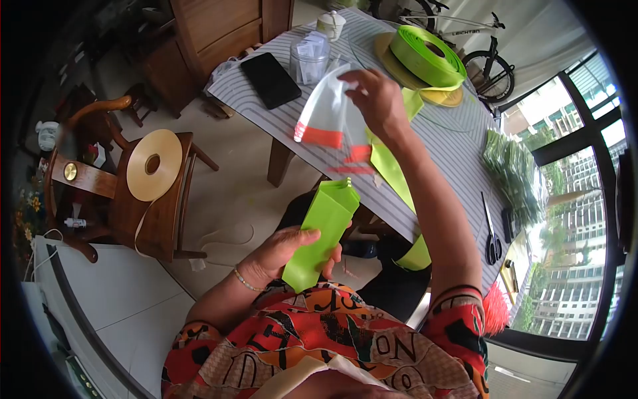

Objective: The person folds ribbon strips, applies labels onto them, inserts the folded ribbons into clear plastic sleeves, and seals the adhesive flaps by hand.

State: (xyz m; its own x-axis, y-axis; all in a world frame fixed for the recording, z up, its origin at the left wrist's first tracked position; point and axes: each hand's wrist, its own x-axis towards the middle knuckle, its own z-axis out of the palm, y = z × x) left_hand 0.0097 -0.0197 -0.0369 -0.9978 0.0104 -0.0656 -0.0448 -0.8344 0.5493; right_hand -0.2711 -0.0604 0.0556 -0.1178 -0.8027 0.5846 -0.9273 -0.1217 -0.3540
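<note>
My left hand (282,255) is wrapped round a folded bundle of bright green ribbon (320,233), held upright just above my lap. Over the table's front edge, my right hand (373,98) pinches the top of a clear plastic bag (325,110) with a red-orange band along its lower part. The bag hangs to the left of my fingers and is partly blurred. Below my right wrist a green ribbon strip (391,169) runs across the striped table (445,149) and over its front edge.
The table holds a green ribbon roll (427,56), black tablet (271,80), jar of paper slips (310,58), lidded cup (330,25), scissors (492,233) and a stack of clear packets (512,176). A wooden chair (123,219) at left bears a cream ribbon roll (154,165).
</note>
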